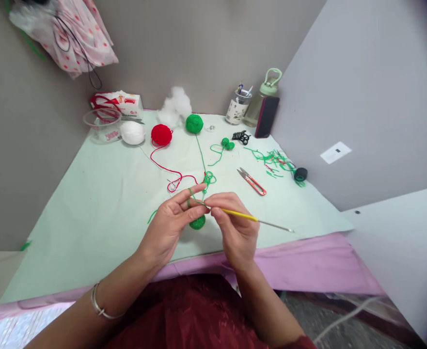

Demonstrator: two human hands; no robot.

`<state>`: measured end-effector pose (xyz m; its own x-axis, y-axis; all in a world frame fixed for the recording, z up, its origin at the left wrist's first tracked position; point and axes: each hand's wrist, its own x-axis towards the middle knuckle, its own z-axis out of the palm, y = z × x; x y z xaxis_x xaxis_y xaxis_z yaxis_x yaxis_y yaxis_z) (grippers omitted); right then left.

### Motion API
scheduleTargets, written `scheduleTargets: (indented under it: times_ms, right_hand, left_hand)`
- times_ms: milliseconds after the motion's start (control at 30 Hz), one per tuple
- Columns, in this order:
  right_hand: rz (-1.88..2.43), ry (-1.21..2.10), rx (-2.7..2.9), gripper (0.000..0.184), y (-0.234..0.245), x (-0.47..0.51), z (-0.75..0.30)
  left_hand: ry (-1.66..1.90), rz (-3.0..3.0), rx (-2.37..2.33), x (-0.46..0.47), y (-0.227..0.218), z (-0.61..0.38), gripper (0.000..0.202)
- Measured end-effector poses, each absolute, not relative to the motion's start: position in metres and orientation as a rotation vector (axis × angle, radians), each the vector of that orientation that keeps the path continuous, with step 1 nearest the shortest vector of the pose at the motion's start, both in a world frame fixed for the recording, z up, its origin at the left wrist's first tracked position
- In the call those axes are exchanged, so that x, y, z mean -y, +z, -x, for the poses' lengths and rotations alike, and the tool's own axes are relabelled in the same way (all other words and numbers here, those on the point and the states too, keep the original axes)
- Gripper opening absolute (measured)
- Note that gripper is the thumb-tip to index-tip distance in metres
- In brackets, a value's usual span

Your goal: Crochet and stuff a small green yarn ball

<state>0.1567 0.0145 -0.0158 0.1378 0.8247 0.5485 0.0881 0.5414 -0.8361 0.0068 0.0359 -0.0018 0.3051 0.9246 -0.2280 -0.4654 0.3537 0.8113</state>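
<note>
My left hand [173,220] pinches a small green crocheted piece [197,223], with green yarn looped over its raised index finger. My right hand [233,225] is closed on a yellow-handled crochet hook [257,220] whose metal end points right. The yarn strand [200,155] runs up the table to a green yarn ball [194,123]. Both hands hover over the front of the pale green table cover [100,203].
A red yarn ball [161,134], a white yarn ball [132,132], stuffing [175,107] and a clear bowl [102,123] sit at the back. Red snips [252,182], green yarn scraps [275,160], a pen cup [238,107], a bottle [262,97] and a phone [267,117] lie to the right.
</note>
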Motion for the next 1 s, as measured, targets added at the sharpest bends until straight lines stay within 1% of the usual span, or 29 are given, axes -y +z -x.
scheduleTargets:
  times_ms: [67, 167, 267, 333, 400, 467, 500, 533, 633, 733, 867, 1000]
  right_hand:
    - [0.891, 0.633, 1.317, 0.015, -0.016, -0.015, -0.162]
    - [0.912, 0.723, 1.181, 0.012, -0.016, -0.018, -0.170]
    - [0.917, 0.789, 1.128, 0.015, -0.016, -0.017, -0.168]
    - [0.951, 0.639, 1.235, 0.014, -0.019, -0.015, -0.161]
    - [0.972, 0.326, 1.410, 0.020, -0.022, -0.012, -0.154]
    - [0.951, 0.090, 1.515, 0.028, -0.026, -0.010, -0.151]
    - [0.952, 0.079, 1.503, 0.029, -0.026, -0.010, -0.152]
    - [0.956, 0.142, 1.453, 0.028, -0.025, -0.010, -0.154]
    - [0.949, 0.519, 1.178, 0.017, -0.019, -0.014, -0.162]
    - [0.918, 0.763, 1.055, 0.016, -0.014, -0.019, -0.164]
    - [0.970, 0.805, 1.175, 0.015, -0.017, -0.021, -0.161]
    - [1.010, 0.779, 1.175, 0.016, -0.020, -0.023, -0.164]
  left_hand:
    - [0.963, -0.667, -0.748, -0.039, -0.002, -0.003, 0.047]
    - [0.891, -0.652, -0.738, -0.040, -0.003, 0.001, 0.045]
    - [1.016, -0.748, -0.814, -0.038, -0.003, -0.002, 0.043]
    - [1.143, -0.873, -0.895, -0.034, -0.004, -0.007, 0.044]
    - [1.198, -0.924, -0.919, -0.031, -0.004, -0.012, 0.048]
    - [1.135, -0.843, -0.853, -0.030, -0.004, -0.014, 0.052]
    - [1.083, -0.780, -0.809, -0.031, -0.005, -0.014, 0.052]
    - [1.034, -0.727, -0.775, -0.033, -0.004, -0.012, 0.050]
    - [0.990, -0.697, -0.772, -0.037, -0.003, -0.007, 0.041]
    - [0.993, -0.749, -0.779, -0.037, -0.001, -0.006, 0.039]
    - [0.956, -0.770, -0.726, -0.036, 0.002, -0.009, 0.039]
    - [0.977, -0.744, -0.752, -0.038, 0.003, -0.007, 0.031]
